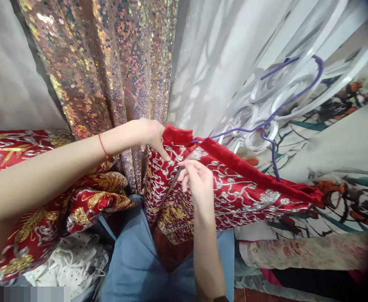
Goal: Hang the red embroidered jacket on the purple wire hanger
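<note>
Two hands at frame centre on a red embroidered garment (234, 188), silver patterned, hung on a purple hanger (275, 113) that rises to upper right. Left hand (149, 134) reaching in from the left, red string at the wrist, fingers closed on the garment's upper edge near the collar. Right hand (196, 180) coming up from bottom centre, fingertips pinched on the cloth just below the left hand. Sequinned fabric (108, 63) hanging at upper left, white fabric (221, 54) at upper centre. Second red and gold cloth (45, 222) bunched at lower left; blue cloth (133, 260) at bottom centre.
</note>
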Demonstrator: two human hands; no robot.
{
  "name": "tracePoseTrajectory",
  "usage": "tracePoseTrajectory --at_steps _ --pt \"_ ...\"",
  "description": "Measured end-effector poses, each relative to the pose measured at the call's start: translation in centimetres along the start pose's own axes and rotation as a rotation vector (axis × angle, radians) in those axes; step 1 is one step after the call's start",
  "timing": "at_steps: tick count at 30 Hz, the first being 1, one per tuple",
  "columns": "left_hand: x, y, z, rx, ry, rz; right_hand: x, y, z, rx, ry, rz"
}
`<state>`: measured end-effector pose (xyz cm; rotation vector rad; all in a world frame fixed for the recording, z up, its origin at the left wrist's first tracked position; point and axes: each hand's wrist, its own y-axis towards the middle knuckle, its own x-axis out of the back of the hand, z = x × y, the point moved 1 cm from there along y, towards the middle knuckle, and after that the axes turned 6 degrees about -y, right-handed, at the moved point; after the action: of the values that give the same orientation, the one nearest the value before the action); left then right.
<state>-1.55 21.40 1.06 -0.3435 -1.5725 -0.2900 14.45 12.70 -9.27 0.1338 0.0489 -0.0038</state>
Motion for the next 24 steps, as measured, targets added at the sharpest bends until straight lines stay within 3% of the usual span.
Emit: tracePoseTrajectory --at_steps 3,7,10,12,17,20,24 --pt "-1.5 -1.5 -1.6 0.181 0.104 -0.045 0.3 1.4 -0.2 -0.048 0.120 -0.022" --pt "-3.5 -1.4 -3.4 -0.061 0.023 0.019 0.2 2.1 0.0 -0.052 0.140 -0.008" --pt "-5.1 -0.3 -4.2 -0.192 -0.028 -0.023 -0.1 1.8 0.0 -0.017 0.061 0.009" --pt "-5.9 0.2 -4.6 -0.236 -0.071 -0.001 -0.4 1.6 -0.3 -0.021 0.063 -0.008" --pt "-7.0 -0.6 -5.4 -0.304 -0.214 0.306 -1.9 0.4 -1.3 0.044 0.165 -0.177" --pt "-7.0 -1.4 -5.6 -0.377 -0.246 0.271 -3.0 -0.3 -1.0 0.134 0.138 -0.266" --pt "-7.1 -1.9 -5.6 -0.351 -0.271 0.278 -3.5 -0.2 0.4 0.208 0.066 -0.327"
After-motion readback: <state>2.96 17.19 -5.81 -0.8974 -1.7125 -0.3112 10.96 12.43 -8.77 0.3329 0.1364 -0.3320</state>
